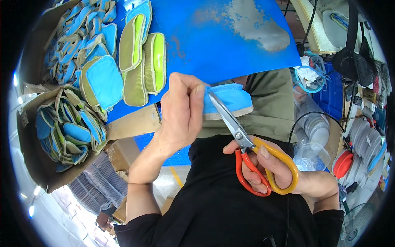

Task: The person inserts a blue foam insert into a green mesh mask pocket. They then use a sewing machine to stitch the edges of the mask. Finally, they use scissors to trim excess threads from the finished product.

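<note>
My left hand (184, 109) is closed, pinching the end of a blue fabric pad (230, 99) with a beige edge, which sticks out to the right over my lap. Scissors (238, 136) with one red and one yellow handle are held in my right hand (275, 164), fingers through the loops. Their blades look closed and point up and left, the tips lying over the pad beside my left fingertips. Whether the tips touch a thread there is too small to tell. On the table's left part lie several similar pads (154, 61) in olive, bright green and blue.
At the left, one cardboard box (33, 53) holds a heap of blue and beige pads, and a nearer box (37, 164) holds more. The blue tabletop (197, 45) has a worn grey patch. On the right are a small bin (314, 84), a black cable and stacked grey discs (362, 148).
</note>
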Demonstrator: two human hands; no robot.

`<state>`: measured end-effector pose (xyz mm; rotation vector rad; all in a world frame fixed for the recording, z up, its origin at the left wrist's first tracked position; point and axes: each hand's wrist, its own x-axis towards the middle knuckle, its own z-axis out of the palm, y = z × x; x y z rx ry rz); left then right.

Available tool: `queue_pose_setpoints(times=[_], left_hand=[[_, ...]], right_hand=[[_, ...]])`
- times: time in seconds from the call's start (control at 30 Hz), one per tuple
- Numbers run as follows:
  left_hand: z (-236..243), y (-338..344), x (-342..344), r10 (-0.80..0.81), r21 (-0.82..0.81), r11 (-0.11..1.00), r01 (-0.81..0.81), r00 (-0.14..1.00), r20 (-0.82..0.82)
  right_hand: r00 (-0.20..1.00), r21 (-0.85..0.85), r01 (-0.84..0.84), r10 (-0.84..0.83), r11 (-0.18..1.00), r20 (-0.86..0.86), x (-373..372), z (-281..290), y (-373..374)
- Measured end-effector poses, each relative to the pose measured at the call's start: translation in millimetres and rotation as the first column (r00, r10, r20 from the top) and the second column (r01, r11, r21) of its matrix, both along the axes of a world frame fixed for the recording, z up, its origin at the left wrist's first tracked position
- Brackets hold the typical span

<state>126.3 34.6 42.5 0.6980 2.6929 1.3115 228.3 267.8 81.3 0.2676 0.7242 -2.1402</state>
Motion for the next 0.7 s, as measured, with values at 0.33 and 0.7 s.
queue_pose_setpoints(times=[0.33, 0.7], left_hand=[[-0.7, -0.3, -0.9, 0.001, -0.001, 1.000, -0.001, 0.999, -0.050], [-9.9, -2.5, 3.4, 0.004, 0.220, 0.975, -0.023, 0.996, 0.089]], right_hand=[[0.996, -0.056, 0.000, 0.004, 0.998, 0.084, -1.4, -0.8, 1.2], [0.999, 0.022, -0.027, 0.027, 0.999, 0.024, -0.9, -4.2, 1.7]])
